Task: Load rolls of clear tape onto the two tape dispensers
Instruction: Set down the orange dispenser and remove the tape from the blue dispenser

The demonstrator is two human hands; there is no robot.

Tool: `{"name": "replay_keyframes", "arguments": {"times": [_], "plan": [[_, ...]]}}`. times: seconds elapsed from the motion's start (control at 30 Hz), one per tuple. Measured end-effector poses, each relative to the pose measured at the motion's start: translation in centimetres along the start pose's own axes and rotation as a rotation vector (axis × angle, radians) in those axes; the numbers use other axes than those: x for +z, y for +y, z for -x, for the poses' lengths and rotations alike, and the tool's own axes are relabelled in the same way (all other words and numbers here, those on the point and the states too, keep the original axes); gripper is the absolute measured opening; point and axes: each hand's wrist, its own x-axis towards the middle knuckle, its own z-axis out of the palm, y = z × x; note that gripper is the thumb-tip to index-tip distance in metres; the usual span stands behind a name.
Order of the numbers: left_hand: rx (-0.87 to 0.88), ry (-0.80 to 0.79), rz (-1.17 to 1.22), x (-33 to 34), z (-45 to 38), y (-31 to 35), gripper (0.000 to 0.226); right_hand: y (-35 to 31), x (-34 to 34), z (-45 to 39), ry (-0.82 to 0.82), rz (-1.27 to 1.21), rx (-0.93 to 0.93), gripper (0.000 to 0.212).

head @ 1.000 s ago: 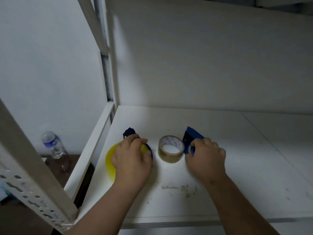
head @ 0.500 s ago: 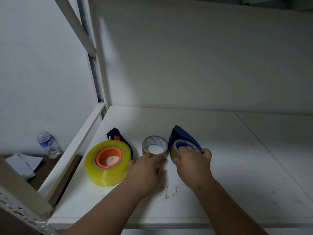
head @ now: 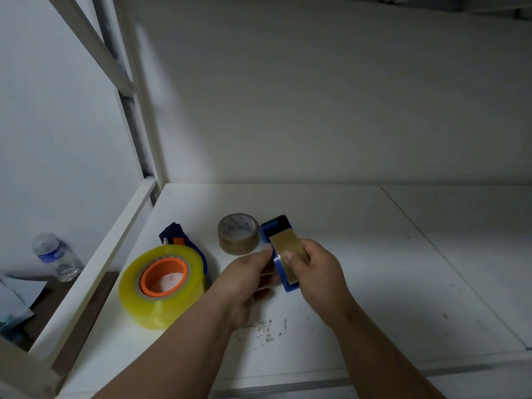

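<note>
A blue tape dispenser (head: 277,230) with a brownish clear roll in it is lifted off the white shelf (head: 374,254), held on edge between both hands. My right hand (head: 319,269) grips it from the right, thumb on the tape. My left hand (head: 244,280) holds its left side with fingers curled under. A loose brownish tape roll (head: 238,234) lies flat just behind. At the left, a large yellow-clear roll with an orange core (head: 162,285) sits on the second blue dispenser (head: 175,239), which peeks out behind it.
The shelf's white metal upright and rail (head: 138,156) run along the left. Below, on the floor to the left, stand a plastic water bottle (head: 56,256) and some paper (head: 17,298). A white back panel closes the shelf. Scuff marks sit near the front edge.
My left hand left the big yellow roll and moved right onto the blue dispenser. Both hands raised that dispenser and turned it on edge. The camera shifted left.
</note>
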Motion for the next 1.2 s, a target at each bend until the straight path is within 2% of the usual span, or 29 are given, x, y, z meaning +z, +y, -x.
{"name": "replay_keyframes", "arguments": {"times": [0.1, 0.17, 0.3, 0.43, 0.5, 0.6, 0.63, 0.73, 0.83, 0.93, 1.03, 1.2], "plan": [[-0.048, 0.006, 0.244, 0.1, 0.5, 0.5, 0.026, -0.8, 0.2, 0.8, -0.060, -0.095, 0.018, 0.010], [-0.056, 0.003, 0.275, -0.4, 0.7, 0.6, 0.019, -1.0, 0.4, 1.2, -0.067, -0.120, 0.016, 0.009], [-0.011, -0.022, 0.169, -1.5, 1.1, 0.4, 0.011, -1.3, 0.8, 1.9, -0.034, -0.091, 0.018, 0.008], [0.026, 0.041, 0.007, -1.8, 1.8, 0.3, 0.021, -1.9, 1.0, 2.2, 0.000, -0.087, 0.066, 0.006], [0.037, 0.064, -0.014, -2.1, 2.1, 0.5, 0.022, -2.3, 1.3, 2.5, 0.044, 0.054, -0.024, 0.007], [0.080, 0.128, -0.056, -2.9, 2.5, 0.8, 0.022, -3.0, 1.6, 2.6, 0.147, 0.393, -0.269, 0.008], [0.092, 0.134, -0.084, -3.2, 2.6, 0.9, 0.023, -3.1, 1.6, 2.5, 0.169, 0.406, -0.287, 0.006], [0.068, 0.127, -0.067, -3.9, 3.2, 1.0, 0.021, -3.3, 1.0, 1.8, 0.253, 0.203, -0.121, 0.008], [0.025, 0.151, -0.024, -4.6, 3.9, 1.4, 0.020, -2.6, 0.9, 1.1, 0.276, 0.165, 0.004, 0.027], [0.031, 0.189, -0.089, -5.1, 4.5, 1.6, 0.022, -1.8, 1.3, 0.3, 0.212, 0.335, 0.055, 0.031], [0.057, 0.202, -0.196, -5.3, 4.9, 1.7, 0.024, -1.0, 1.3, -0.5, 0.142, 0.632, 0.109, 0.030], [0.070, 0.245, -0.284, -5.1, 5.1, 2.0, 0.026, -0.3, 0.3, -2.1, 0.153, 0.838, -0.019, 0.038]]}}
